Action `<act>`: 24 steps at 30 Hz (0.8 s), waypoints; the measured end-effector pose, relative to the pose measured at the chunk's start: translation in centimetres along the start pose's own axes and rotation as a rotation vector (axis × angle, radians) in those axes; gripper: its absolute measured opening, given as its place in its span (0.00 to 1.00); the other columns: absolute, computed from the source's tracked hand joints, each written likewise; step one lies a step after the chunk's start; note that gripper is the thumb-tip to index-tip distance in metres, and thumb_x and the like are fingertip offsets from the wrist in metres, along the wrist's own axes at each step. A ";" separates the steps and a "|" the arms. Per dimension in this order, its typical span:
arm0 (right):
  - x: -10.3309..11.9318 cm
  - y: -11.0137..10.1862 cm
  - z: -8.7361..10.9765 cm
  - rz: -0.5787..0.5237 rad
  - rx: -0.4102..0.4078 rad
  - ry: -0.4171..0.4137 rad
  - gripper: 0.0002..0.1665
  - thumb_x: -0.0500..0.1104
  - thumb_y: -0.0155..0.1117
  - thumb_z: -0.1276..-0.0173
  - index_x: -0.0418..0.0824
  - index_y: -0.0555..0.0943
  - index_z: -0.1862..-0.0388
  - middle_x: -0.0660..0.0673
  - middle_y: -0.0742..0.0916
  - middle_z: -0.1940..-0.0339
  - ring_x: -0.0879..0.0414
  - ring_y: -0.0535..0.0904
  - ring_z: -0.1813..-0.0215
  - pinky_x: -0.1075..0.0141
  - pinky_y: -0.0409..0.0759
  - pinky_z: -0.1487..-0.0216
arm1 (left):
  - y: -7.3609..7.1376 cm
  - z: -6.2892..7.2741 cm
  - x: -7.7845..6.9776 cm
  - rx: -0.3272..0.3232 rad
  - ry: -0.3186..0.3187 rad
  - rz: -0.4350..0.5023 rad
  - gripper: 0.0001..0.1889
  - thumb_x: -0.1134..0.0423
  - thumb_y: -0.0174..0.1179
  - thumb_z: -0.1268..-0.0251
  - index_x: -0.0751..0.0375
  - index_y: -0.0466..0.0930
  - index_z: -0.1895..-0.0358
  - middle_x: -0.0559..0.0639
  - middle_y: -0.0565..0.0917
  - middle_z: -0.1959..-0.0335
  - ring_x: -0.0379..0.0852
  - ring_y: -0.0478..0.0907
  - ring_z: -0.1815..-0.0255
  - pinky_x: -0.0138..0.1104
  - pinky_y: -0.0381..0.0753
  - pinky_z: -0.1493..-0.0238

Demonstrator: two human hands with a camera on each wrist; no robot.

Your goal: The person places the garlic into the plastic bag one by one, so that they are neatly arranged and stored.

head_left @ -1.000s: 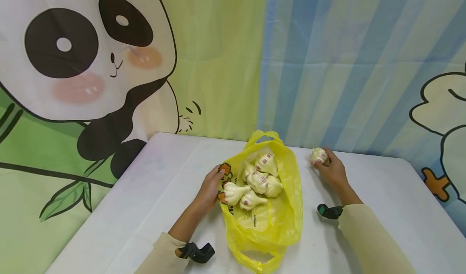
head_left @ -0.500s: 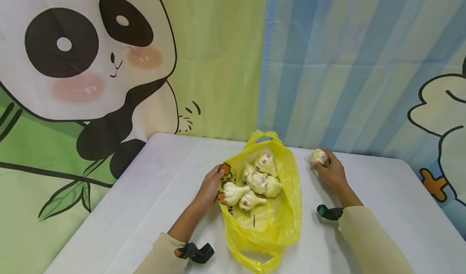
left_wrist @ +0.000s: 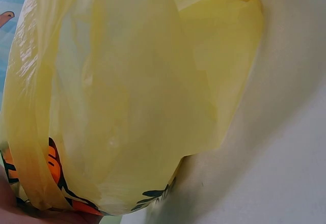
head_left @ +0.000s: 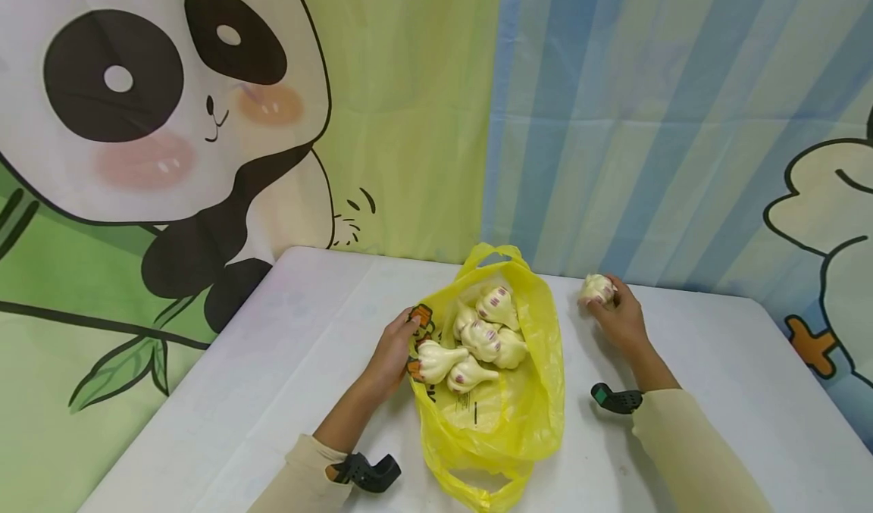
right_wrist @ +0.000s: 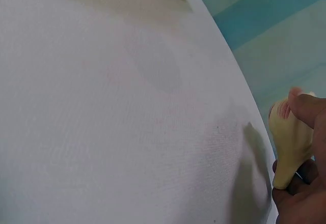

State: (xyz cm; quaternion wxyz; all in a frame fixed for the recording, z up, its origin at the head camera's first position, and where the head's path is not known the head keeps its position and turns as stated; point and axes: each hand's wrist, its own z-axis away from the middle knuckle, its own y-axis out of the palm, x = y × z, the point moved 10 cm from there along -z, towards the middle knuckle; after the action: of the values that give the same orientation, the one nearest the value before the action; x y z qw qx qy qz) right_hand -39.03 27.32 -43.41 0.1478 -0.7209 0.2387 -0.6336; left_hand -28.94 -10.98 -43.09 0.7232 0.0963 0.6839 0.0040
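A yellow plastic bag (head_left: pixel 539 407) lies on the white table with its mouth spread, and several garlic bulbs (head_left: pixel 481 340) sit inside it. My left hand (head_left: pixel 392 350) grips the bag's left edge, beside its orange and black print. In the left wrist view the yellow film (left_wrist: pixel 137 81) fills most of the frame, with part of the hand (left_wrist: pixel 15 208) at the lower corner. Right of the bag, near the table's back edge, my right hand (head_left: pixel 624 320) holds one garlic bulb (head_left: pixel 597 291). The right wrist view shows thumb and fingers around this bulb (right_wrist: pixel 289 137), its narrow neck pointing down.
The white table (head_left: pixel 327 308) ends at a curtain (head_left: pixel 409 119) printed with a panda and stripes. One bag handle (head_left: pixel 496 254) stands up at the back; another lies toward the front. A black wrist camera (head_left: pixel 617 398) is strapped to the right sleeve, another (head_left: pixel 371 473) to the left.
The garlic bulb in my right hand has turned and risen very slightly. My left hand and the bag have stayed in place.
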 end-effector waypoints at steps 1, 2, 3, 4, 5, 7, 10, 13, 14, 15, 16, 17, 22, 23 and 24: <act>0.0 -0.1 0.1 -0.022 -0.004 0.012 0.41 0.44 0.60 0.29 0.36 0.56 0.24 0.27 0.71 0.35 0.42 0.68 0.39 0.68 0.69 0.51 | 0.0 0.0 0.0 0.002 0.001 0.000 0.27 0.54 0.40 0.20 0.62 0.56 0.26 0.59 0.65 0.30 0.56 0.58 0.28 0.48 0.54 0.29; 0.1 -0.1 0.2 -0.044 -0.007 0.022 0.41 0.45 0.60 0.29 0.37 0.55 0.23 0.27 0.71 0.34 0.42 0.68 0.38 0.70 0.68 0.53 | 0.1 0.0 0.0 0.005 0.005 -0.004 0.26 0.54 0.39 0.20 0.62 0.56 0.26 0.59 0.65 0.31 0.55 0.58 0.28 0.48 0.55 0.29; 0.2 -0.1 0.3 -0.061 -0.009 0.030 0.41 0.45 0.60 0.29 0.37 0.55 0.23 0.28 0.71 0.34 0.43 0.67 0.38 0.71 0.67 0.53 | 0.1 0.0 -0.1 0.007 0.012 -0.007 0.26 0.55 0.39 0.20 0.62 0.57 0.26 0.59 0.66 0.31 0.55 0.59 0.29 0.49 0.55 0.29; 0.3 -0.1 0.3 -0.079 -0.009 0.039 0.41 0.46 0.59 0.29 0.38 0.54 0.23 0.28 0.70 0.33 0.43 0.67 0.37 0.72 0.68 0.54 | 0.1 0.0 -0.1 0.007 0.013 -0.008 0.26 0.54 0.39 0.20 0.62 0.57 0.26 0.59 0.67 0.31 0.55 0.59 0.29 0.49 0.56 0.30; 0.3 -0.1 0.4 -0.088 -0.006 0.044 0.42 0.46 0.59 0.28 0.38 0.53 0.22 0.28 0.69 0.33 0.42 0.67 0.37 0.72 0.68 0.54 | 0.1 0.0 -0.1 0.009 0.014 -0.004 0.25 0.55 0.39 0.20 0.63 0.58 0.27 0.59 0.67 0.32 0.56 0.60 0.30 0.49 0.57 0.30; 0.5 -0.1 0.5 -0.097 0.001 0.051 0.42 0.47 0.59 0.28 0.39 0.52 0.22 0.27 0.69 0.32 0.42 0.67 0.36 0.72 0.68 0.53 | 0.1 0.0 -0.2 0.002 0.013 -0.007 0.26 0.55 0.39 0.20 0.63 0.58 0.27 0.59 0.67 0.32 0.56 0.59 0.29 0.49 0.56 0.30; 1.0 -0.1 0.6 -0.099 0.005 0.043 0.43 0.48 0.60 0.28 0.39 0.52 0.21 0.27 0.68 0.31 0.41 0.66 0.35 0.74 0.68 0.54 | 0.0 0.1 -0.1 -0.006 0.004 -0.005 0.26 0.55 0.39 0.20 0.63 0.56 0.26 0.59 0.65 0.30 0.56 0.56 0.28 0.48 0.53 0.29; 1.7 -0.3 0.7 -0.118 -0.001 0.006 0.43 0.47 0.60 0.28 0.39 0.53 0.22 0.27 0.68 0.32 0.41 0.67 0.34 0.77 0.68 0.55 | 0.0 0.1 -0.1 -0.007 0.000 -0.002 0.27 0.55 0.39 0.20 0.64 0.55 0.25 0.60 0.64 0.30 0.56 0.55 0.27 0.48 0.52 0.28; 1.9 -0.3 0.7 -0.128 -0.003 -0.006 0.43 0.47 0.60 0.28 0.38 0.53 0.22 0.27 0.68 0.31 0.41 0.66 0.34 0.78 0.69 0.55 | 0.0 0.1 -0.1 -0.002 0.002 -0.001 0.27 0.56 0.39 0.20 0.64 0.55 0.25 0.60 0.64 0.30 0.56 0.56 0.28 0.48 0.52 0.28; 2.2 -0.4 0.6 -0.136 -0.006 -0.016 0.43 0.47 0.61 0.28 0.39 0.52 0.22 0.28 0.68 0.31 0.40 0.66 0.33 0.78 0.69 0.54 | 0.0 0.1 -0.1 -0.001 0.001 0.001 0.27 0.56 0.39 0.20 0.64 0.55 0.26 0.60 0.64 0.30 0.56 0.56 0.28 0.48 0.52 0.28; 2.5 -0.4 0.6 -0.141 -0.010 -0.024 0.43 0.48 0.61 0.28 0.39 0.52 0.22 0.29 0.68 0.31 0.40 0.66 0.32 0.78 0.70 0.52 | 0.0 0.1 -0.1 0.000 -0.001 0.003 0.26 0.56 0.39 0.20 0.64 0.55 0.26 0.60 0.64 0.30 0.55 0.57 0.28 0.48 0.52 0.28; 2.7 -0.5 0.6 -0.145 -0.014 -0.028 0.44 0.49 0.61 0.28 0.40 0.52 0.22 0.29 0.68 0.30 0.41 0.65 0.32 0.77 0.71 0.50 | 0.0 0.0 0.0 0.001 -0.002 0.003 0.26 0.55 0.39 0.20 0.63 0.55 0.26 0.60 0.65 0.30 0.55 0.57 0.28 0.48 0.53 0.29; 3.6 -0.7 0.5 -0.160 -0.027 -0.017 0.46 0.52 0.61 0.29 0.44 0.50 0.20 0.32 0.67 0.29 0.43 0.64 0.30 0.67 0.72 0.41 | 0.0 0.0 0.0 0.004 -0.003 -0.003 0.27 0.55 0.39 0.20 0.63 0.54 0.25 0.59 0.62 0.29 0.56 0.53 0.26 0.49 0.50 0.28; 3.9 -0.7 0.5 -0.168 -0.028 -0.019 0.46 0.52 0.61 0.29 0.45 0.50 0.21 0.33 0.67 0.29 0.43 0.64 0.30 0.66 0.72 0.41 | 0.0 -0.1 0.0 0.004 -0.005 -0.006 0.27 0.55 0.39 0.20 0.64 0.53 0.25 0.59 0.61 0.28 0.56 0.51 0.25 0.49 0.49 0.27; 4.1 -0.7 0.5 -0.172 -0.027 -0.022 0.46 0.52 0.62 0.29 0.45 0.50 0.20 0.33 0.67 0.29 0.43 0.65 0.30 0.66 0.72 0.40 | 0.0 -0.1 0.1 0.004 -0.006 -0.007 0.28 0.55 0.39 0.20 0.64 0.52 0.25 0.59 0.60 0.27 0.56 0.49 0.25 0.49 0.47 0.27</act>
State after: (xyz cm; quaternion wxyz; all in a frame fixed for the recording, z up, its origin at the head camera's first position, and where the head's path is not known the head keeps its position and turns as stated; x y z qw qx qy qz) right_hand -38.10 25.71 -39.64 0.0856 -0.7477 0.1826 -0.6327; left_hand -29.00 -10.95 -43.16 0.7251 0.0952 0.6821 -0.0004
